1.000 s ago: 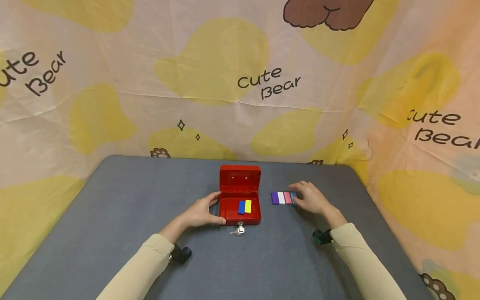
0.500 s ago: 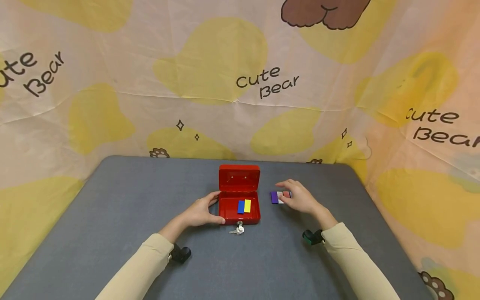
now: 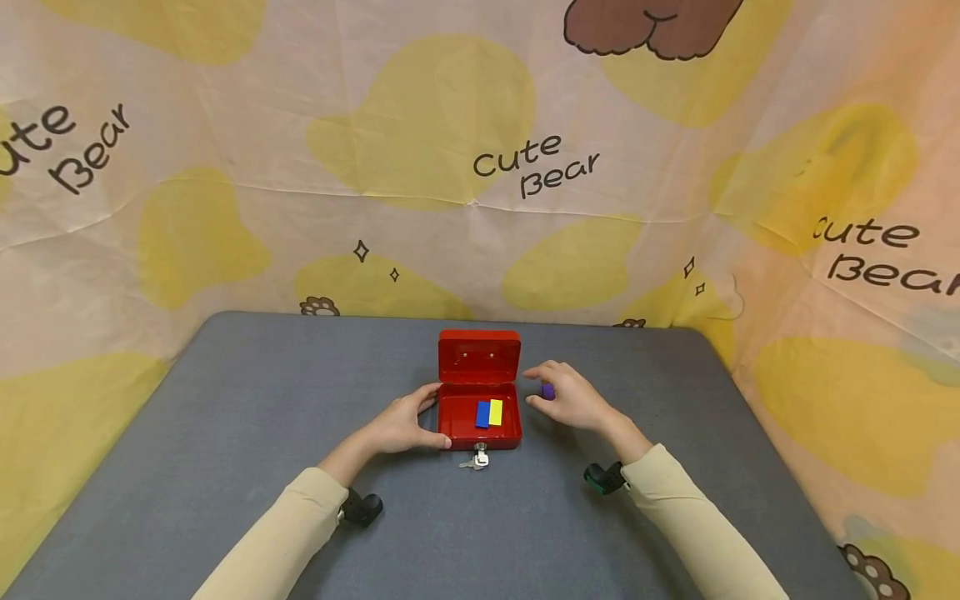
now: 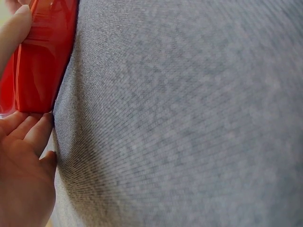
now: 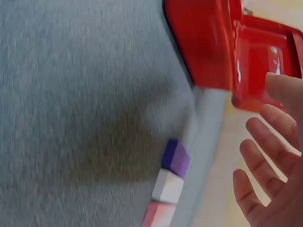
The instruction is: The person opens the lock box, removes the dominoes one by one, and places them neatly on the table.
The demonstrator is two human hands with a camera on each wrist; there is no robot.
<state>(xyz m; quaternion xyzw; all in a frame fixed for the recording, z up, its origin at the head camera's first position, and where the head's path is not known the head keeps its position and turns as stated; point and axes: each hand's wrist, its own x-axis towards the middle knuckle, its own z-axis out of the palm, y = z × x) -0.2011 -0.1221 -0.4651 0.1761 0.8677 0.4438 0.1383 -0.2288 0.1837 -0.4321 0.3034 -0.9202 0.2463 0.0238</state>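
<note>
A red cash box (image 3: 456,439) stands on the table with its lid up. Inside it lie a blue rectangular block (image 3: 482,415) and a yellow one (image 3: 496,412), side by side. My left hand (image 3: 396,425) grips the box at its left side, the thumb near the front corner and the fingertips (image 4: 39,135) against the far end. My right hand (image 3: 573,402) hovers just right of the box, its fingers loosely bent and apart, with nothing seen in them. Beneath it is a row of blocks: purple (image 5: 176,158), white (image 5: 167,186) and pink (image 5: 159,214). The hand hides most of this row in the head view.
Keys (image 3: 480,458) hang from the lock at the front of the box. A grey cloth covers the table (image 3: 300,358). Behind and at both sides rises a printed fabric backdrop (image 3: 427,125). Each wrist carries a black camera (image 3: 362,508).
My right hand has moved left over the row of blocks, from its right end towards the box. The left hand and the box have stayed put.
</note>
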